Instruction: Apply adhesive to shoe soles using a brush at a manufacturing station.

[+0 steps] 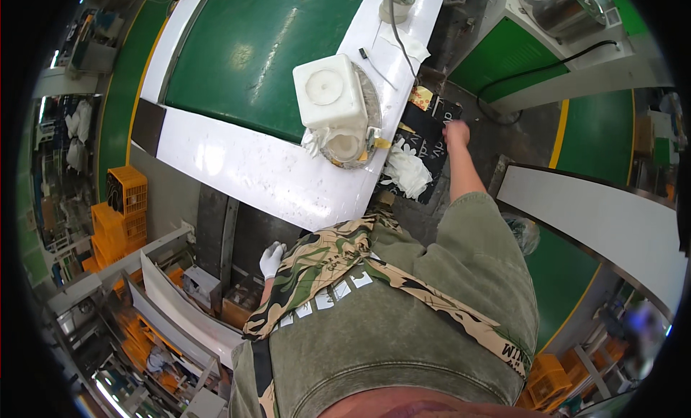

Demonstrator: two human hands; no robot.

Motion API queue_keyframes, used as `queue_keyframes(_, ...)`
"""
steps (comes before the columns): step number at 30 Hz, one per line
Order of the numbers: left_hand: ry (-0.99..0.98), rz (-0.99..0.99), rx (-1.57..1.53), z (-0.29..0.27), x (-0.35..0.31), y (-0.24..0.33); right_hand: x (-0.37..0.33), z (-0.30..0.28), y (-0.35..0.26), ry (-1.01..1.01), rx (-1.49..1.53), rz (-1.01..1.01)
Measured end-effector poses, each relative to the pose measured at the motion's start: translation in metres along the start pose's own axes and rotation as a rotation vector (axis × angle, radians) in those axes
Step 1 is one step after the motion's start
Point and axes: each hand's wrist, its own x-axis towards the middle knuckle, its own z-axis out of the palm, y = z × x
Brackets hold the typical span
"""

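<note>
My right hand [456, 133] is bare, with its fingers closed, at the right edge of a black sheet or bag with pale lettering [434, 146]. What the fingers hold, if anything, is too small to make out. Crumpled white gloves or cloth [408, 173] lie on the near part of the black sheet. My left hand [272, 260], in a white glove, hangs low beside my left hip, below the worktable's near edge. Its fingers look loosely apart, with nothing seen in them. A white square plastic container [329, 93] stands on the worktable, with a pale round opening [345, 146] just below it.
The white table edge [237, 175] borders a green conveyor belt [266, 51]. A beige roll [396, 6], a thin black-ended stick [376, 67] and a hanging cable lie farther right. A green-and-white machine [497, 58] stands at right. Orange crates [119, 209] are stacked left.
</note>
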Motion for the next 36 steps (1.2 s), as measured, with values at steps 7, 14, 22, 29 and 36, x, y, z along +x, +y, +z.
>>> queue_keyframes(7,-0.022,0.180,0.468,0.096,-0.037,0.069,-0.086,-0.098,0.278,0.225,-0.129,0.159)
queue_keyframes(14,-0.112,0.378,0.843,0.074,0.004,0.064,-0.191,-0.134,0.257,-0.241,-0.029,0.618)
queue_keyframes(22,-0.211,0.449,0.999,0.110,0.000,0.074,-0.206,-0.105,0.216,-0.364,0.063,0.463)
queue_keyframes(29,-0.273,0.293,0.764,0.140,-0.047,0.080,-0.195,-0.113,0.239,-0.363,-0.079,0.419)
queue_keyframes(36,-0.131,0.389,0.971,0.080,-0.013,0.057,-0.190,-0.129,0.241,-0.351,-0.228,0.352)
